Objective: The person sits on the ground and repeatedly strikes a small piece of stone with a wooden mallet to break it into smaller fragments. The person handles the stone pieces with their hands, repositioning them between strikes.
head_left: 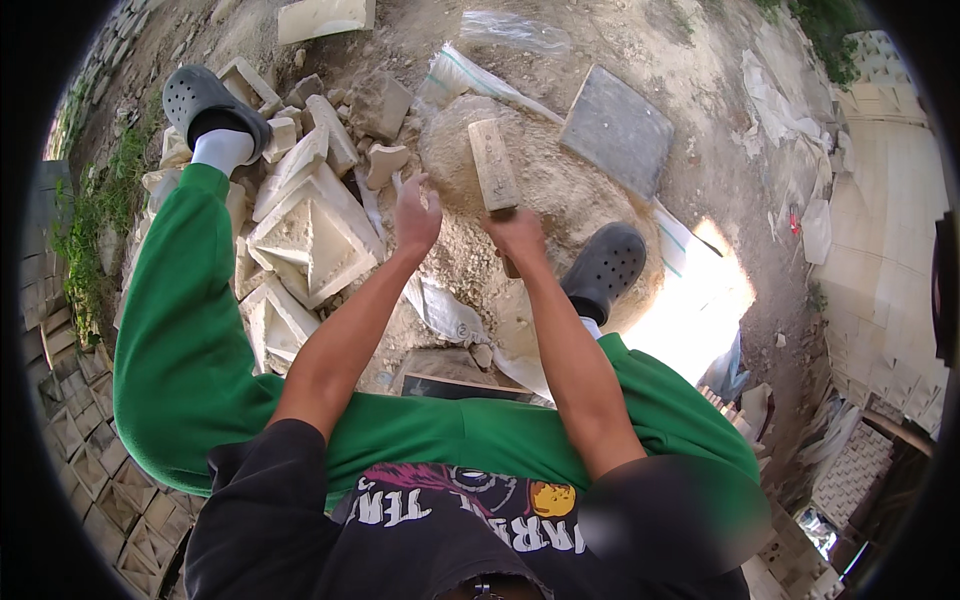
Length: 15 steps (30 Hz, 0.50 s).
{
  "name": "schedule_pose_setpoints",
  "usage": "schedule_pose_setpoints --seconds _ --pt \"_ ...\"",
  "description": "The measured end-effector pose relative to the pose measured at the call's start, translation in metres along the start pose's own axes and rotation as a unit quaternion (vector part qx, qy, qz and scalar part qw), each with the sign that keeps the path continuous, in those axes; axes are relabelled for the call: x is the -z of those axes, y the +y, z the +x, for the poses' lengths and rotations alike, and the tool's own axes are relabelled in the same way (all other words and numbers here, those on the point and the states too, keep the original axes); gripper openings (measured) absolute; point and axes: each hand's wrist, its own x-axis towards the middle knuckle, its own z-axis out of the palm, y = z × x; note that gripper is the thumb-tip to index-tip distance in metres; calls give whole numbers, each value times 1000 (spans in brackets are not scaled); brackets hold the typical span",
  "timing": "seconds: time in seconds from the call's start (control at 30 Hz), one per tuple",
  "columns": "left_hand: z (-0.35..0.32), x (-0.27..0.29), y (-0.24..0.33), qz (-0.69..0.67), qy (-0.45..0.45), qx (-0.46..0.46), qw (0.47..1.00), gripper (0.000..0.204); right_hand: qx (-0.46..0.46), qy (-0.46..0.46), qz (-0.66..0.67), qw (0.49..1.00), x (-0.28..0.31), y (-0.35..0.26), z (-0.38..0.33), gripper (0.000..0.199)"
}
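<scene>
Here, ground (700,60): bare dirt outdoors, sunlit patch at right.
Rubble (310,240): broken cast blocks piled at left.
Mound (550,190): sandy, centre, between the shoes.
Block (493,163): stiff, heavy-looking, lying on the mound; best taken at its near end.
Right hand (517,233): grip clenched on block.
Left hand (416,215): released, fingers spread, beside block.

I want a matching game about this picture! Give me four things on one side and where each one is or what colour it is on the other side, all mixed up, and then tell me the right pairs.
Things:
1. Wooden block
2. Grey flat slab
3. Pyramid-shaped stone tile
4. Trousers

Places or colours:
A. Green
B. Lying on the dirt beyond the right foot
C. Held in the right hand, over the sandy mound
D. Pale, in the rubble pile beside the left hand

Right pairs: 1-C, 2-B, 3-D, 4-A
</scene>
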Motion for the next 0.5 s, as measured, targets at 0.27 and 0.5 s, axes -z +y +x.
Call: schedule_pose_setpoints --seconds 0.27,0.5 --pt "3 3 0 34 -16 -51 998 38 81 50 100 990 -4 6 -8 43" --pt "23 -16 -7 136 3 -129 982 60 -48 -94 58 993 30 2 11 35"
